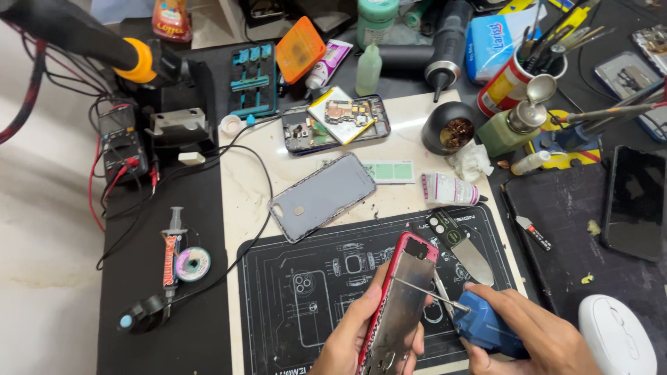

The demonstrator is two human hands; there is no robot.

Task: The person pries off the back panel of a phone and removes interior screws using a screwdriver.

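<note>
Cluttered worktop [167, 326]. At centre frame a grey back cover [322, 196] lies flat; above it an opened phone [336, 123]; to the right a tip-cleaner pot [449, 129], a dispenser bottle [514, 125] and a metal spatula [464, 246]. A white mouse [617, 335] sits lower right. None of these blocks the hands. At bottom centre, over the black mat [292, 278], the left hand [347, 337] has its fingers [417, 338] wrapped around a red phone frame [399, 305], long axis running from bottom edge up and slightly right. The right hand [542, 333] clenches a blue tool [486, 325], whose thin shaft points left across the frame, above the left fingers.
</note>
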